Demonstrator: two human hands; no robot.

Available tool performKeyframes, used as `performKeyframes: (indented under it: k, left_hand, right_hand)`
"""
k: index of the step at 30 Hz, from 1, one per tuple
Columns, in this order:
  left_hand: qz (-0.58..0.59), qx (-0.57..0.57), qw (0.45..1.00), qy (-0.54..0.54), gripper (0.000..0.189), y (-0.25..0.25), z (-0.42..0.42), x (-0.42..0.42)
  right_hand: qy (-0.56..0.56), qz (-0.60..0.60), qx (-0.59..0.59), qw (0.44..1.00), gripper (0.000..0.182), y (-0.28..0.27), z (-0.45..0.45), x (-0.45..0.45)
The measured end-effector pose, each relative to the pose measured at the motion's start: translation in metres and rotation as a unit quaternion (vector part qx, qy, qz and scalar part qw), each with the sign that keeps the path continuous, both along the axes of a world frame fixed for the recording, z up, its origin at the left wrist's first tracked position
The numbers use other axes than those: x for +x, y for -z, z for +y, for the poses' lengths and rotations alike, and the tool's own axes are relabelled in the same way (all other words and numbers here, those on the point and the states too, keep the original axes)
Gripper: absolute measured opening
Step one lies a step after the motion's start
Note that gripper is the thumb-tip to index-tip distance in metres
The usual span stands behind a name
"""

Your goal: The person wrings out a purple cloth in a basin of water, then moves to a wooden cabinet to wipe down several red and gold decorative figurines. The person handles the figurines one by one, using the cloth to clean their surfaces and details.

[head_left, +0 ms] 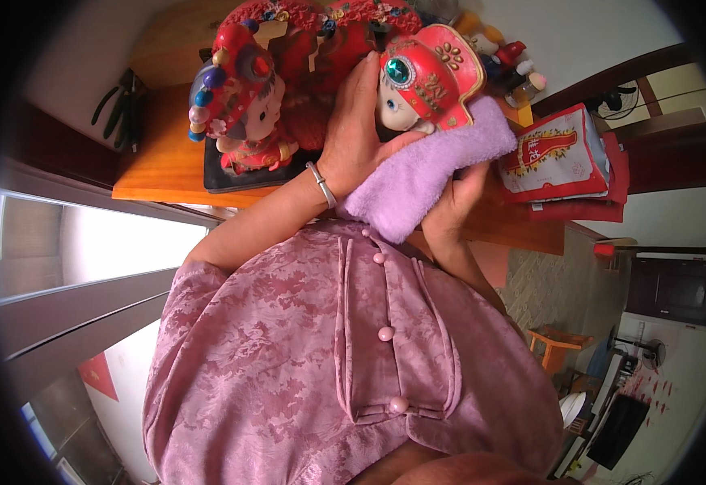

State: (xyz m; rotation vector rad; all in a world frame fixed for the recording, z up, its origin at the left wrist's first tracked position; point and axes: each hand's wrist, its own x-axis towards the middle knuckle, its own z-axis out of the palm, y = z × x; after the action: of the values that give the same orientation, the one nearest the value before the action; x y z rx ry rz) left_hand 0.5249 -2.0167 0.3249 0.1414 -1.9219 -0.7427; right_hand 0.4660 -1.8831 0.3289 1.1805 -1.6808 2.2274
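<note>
My left hand (353, 124), with a silver bangle at the wrist, holds a red-capped groom figurine (429, 85). Its fingers lie along the figurine's face side and its thumb is below the head. The cap carries a green gem and gold trim. My right hand (459, 197) grips a fluffy lilac cloth (416, 173), whose far end lies against the edge of the cap. Beside my left hand a bride figurine (253, 109) with a beaded headdress stands upright on a black base (231, 170). The groom figurine's lower body is hidden.
Behind the figurines rises a red heart-shaped backdrop (316, 45) with flowers. Everything rests on a wooden cabinet top (159, 157). Dark-handled pliers (124, 109) are at the left. Several small bottles (520, 79) and a red-and-white printed bag (556, 154) lie to the right.
</note>
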Motion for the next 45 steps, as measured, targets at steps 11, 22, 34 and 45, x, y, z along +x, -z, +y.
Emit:
performKeyframes:
  k: [11,22,34,45]
  left_hand:
    - [0.026,0.007,1.000,-0.008,0.099,0.001,0.002,-0.002]
    - [0.003,0.001,1.000,-0.013,0.094,0.001,0.000,-0.001]
    - [-0.049,0.204,0.972,0.110,0.059,0.003,-0.003,-0.001]
    - [0.025,0.054,0.998,0.023,0.092,-0.003,0.001,0.001]
  right_hand:
    - [0.201,0.413,0.139,0.877,0.022,-0.017,0.011,-0.029]
    - [0.171,0.472,0.159,0.850,0.029,-0.107,-0.018,-0.024]
    - [0.207,0.544,0.257,0.771,0.022,-0.113,-0.049,-0.020]
    - [0.209,0.459,0.216,0.836,0.027,-0.068,0.005,-0.012]
